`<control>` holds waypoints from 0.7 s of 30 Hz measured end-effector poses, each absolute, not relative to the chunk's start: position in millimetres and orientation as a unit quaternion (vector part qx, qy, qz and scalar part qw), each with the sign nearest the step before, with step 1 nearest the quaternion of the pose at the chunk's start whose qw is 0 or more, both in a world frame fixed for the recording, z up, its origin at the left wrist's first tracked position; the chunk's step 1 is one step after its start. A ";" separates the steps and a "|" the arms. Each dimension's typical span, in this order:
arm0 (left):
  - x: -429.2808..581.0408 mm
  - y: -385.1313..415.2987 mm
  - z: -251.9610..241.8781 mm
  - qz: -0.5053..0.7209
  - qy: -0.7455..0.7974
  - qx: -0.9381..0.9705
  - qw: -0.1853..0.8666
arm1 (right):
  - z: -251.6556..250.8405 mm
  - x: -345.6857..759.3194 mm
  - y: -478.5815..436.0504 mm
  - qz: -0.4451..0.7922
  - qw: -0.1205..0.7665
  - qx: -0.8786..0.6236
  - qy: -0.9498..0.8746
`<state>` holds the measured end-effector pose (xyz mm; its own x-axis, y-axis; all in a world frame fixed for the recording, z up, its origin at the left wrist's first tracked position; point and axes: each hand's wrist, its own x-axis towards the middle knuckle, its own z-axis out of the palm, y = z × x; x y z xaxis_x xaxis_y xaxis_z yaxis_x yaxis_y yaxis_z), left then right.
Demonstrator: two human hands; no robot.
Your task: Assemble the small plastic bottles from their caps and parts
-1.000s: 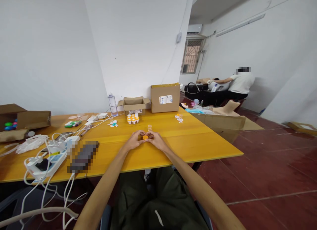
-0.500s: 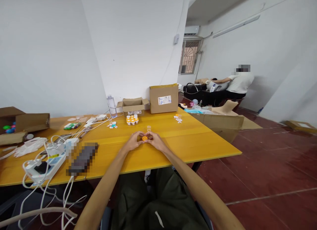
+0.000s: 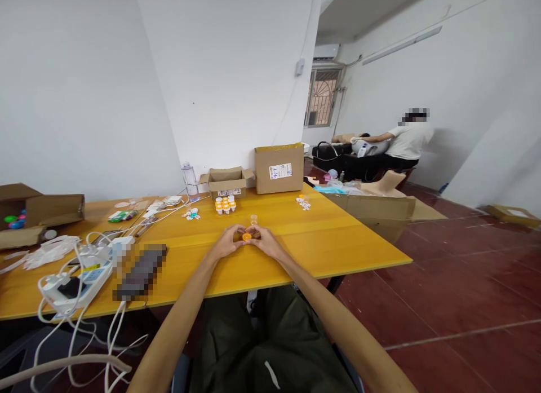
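Both my hands rest on the yellow table (image 3: 338,241), fingertips meeting around a small orange cap (image 3: 247,236). My left hand (image 3: 228,243) pinches it from the left with curled fingers. My right hand (image 3: 265,243) pinches it from the right. A small clear vial (image 3: 254,219) stands just behind the cap. Farther back is a cluster of orange-capped white vials (image 3: 225,204).
An open cardboard box (image 3: 226,181) and a closed one (image 3: 279,167) stand at the table's back. White cables, a power strip (image 3: 78,277) and a blurred dark device (image 3: 139,272) lie left. Another person (image 3: 408,142) sits far right beyond floor boxes (image 3: 380,210).
The view has shifted slightly. My hands stay together on the orange cap with no clear movement.
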<state>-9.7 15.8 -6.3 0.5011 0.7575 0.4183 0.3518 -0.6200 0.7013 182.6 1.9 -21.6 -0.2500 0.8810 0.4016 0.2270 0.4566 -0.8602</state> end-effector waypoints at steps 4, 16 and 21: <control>-9.1 15.4 -5.0 0.371 0.321 0.828 0.272 | -20.5 183.3 1.5 0.346 0.469 -0.385 -0.715; -8.2 12.9 -2.3 0.368 0.341 0.821 0.274 | -18.5 180.7 -4.0 0.331 0.483 -0.368 -0.722; -7.6 11.9 -1.9 0.369 0.338 0.820 0.277 | -18.6 181.7 -2.4 0.341 0.477 -0.373 -0.719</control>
<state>-7.6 11.9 -1.9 0.4999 0.7587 0.4177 0.3498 -0.6181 0.7040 181.7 -2.4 -18.6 -0.2666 0.8619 0.4314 0.2118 0.4890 -0.8462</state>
